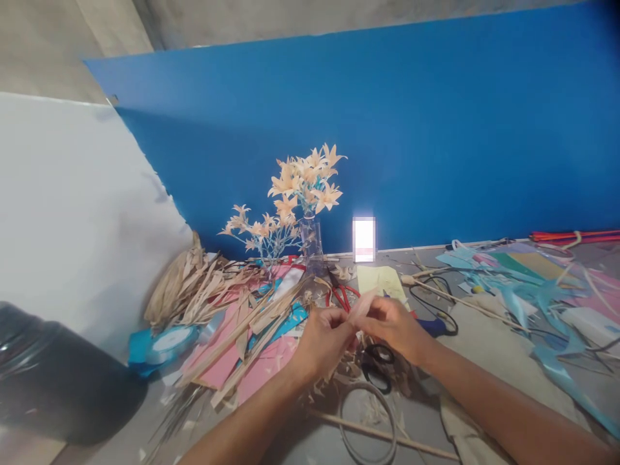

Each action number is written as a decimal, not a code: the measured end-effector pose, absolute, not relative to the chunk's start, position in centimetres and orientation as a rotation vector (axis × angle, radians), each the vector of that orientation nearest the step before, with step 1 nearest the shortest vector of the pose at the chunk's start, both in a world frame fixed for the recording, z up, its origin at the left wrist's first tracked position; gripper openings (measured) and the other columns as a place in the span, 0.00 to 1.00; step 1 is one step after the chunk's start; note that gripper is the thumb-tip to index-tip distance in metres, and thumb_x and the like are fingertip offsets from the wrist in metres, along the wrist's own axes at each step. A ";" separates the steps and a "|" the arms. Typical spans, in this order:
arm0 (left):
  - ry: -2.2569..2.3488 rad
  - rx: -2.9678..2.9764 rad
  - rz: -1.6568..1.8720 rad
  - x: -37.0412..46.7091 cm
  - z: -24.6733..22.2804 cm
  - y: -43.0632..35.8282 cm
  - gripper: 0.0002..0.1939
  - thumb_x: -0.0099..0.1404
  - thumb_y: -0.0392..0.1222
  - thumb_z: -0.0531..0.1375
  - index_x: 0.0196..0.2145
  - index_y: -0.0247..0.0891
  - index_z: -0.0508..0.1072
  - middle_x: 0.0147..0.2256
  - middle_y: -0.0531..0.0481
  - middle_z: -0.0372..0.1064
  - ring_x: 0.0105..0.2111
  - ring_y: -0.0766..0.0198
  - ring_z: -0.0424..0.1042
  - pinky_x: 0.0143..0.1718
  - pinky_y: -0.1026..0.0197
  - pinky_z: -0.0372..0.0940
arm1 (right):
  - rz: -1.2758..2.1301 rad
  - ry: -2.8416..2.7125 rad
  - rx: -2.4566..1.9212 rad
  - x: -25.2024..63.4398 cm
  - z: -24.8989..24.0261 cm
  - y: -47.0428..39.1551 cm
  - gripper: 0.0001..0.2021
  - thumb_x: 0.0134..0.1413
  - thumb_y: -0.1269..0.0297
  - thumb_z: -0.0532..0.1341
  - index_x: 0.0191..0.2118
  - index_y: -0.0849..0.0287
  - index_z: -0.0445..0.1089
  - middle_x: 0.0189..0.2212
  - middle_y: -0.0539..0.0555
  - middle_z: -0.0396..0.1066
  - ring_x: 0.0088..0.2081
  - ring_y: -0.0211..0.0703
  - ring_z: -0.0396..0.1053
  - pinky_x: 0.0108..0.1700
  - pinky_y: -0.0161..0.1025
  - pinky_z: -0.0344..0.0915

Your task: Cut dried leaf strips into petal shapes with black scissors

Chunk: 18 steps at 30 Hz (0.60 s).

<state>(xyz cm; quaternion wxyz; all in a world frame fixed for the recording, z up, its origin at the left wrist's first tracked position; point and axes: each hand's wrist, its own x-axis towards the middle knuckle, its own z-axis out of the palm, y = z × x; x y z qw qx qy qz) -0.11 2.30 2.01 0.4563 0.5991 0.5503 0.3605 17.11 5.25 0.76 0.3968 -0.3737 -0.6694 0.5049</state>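
Note:
Both hands meet over the middle of the cluttered table. My left hand (327, 339) is closed, its fingertips pinching the lower end of a pale, petal-shaped strip (362, 310). From the other side my right hand (394, 326) grips the same strip between thumb and fingers. Just below the hands lie scissors with black handles (376, 374), partly covered by scraps. Behind them rest red-handled pliers (343, 297). A clear vase (310, 245) holding peach artificial flowers (310, 174) stands farther back, with a smaller flower bunch (264, 229) to its left.
Dried husks (174, 294) and pink sheets (217, 361) cover the left side, near a ribbon roll (172, 342) and a large black container (62, 381). Tape ring (368, 423) and stick (421, 445) lie in front. Blue ribbons (552, 349) and beige cloth (498, 361) are right. A blue panel (411, 129) stands behind.

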 end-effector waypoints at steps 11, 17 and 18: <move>1.264 1.371 0.978 0.5 0.2 1.7 0.19 0.60 0.49 0.56 0.17 0.38 0.59 0.16 0.58 0.51 0.18 0.71 0.50 0.20 0.65 0.45 | 0.761 -1.887 -0.992 16.1 0.2 4.5 0.10 0.57 0.64 0.58 0.32 0.58 0.78 0.30 0.53 0.78 0.33 0.46 0.73 0.37 0.37 0.67; 1.190 1.353 0.899 0.6 0.4 1.2 0.18 0.59 0.49 0.56 0.18 0.38 0.59 0.17 0.57 0.49 0.18 0.71 0.48 0.20 0.64 0.44 | 0.649 -1.855 -1.105 16.6 -0.1 4.7 0.17 0.60 0.54 0.58 0.28 0.59 0.77 0.24 0.53 0.75 0.28 0.46 0.70 0.30 0.37 0.65; 1.167 1.314 0.880 0.6 0.4 1.3 0.17 0.59 0.50 0.56 0.19 0.38 0.61 0.17 0.57 0.51 0.18 0.71 0.49 0.20 0.64 0.45 | 0.644 -1.826 -1.118 16.7 0.0 4.8 0.17 0.59 0.53 0.58 0.28 0.60 0.77 0.24 0.53 0.75 0.28 0.46 0.71 0.30 0.36 0.65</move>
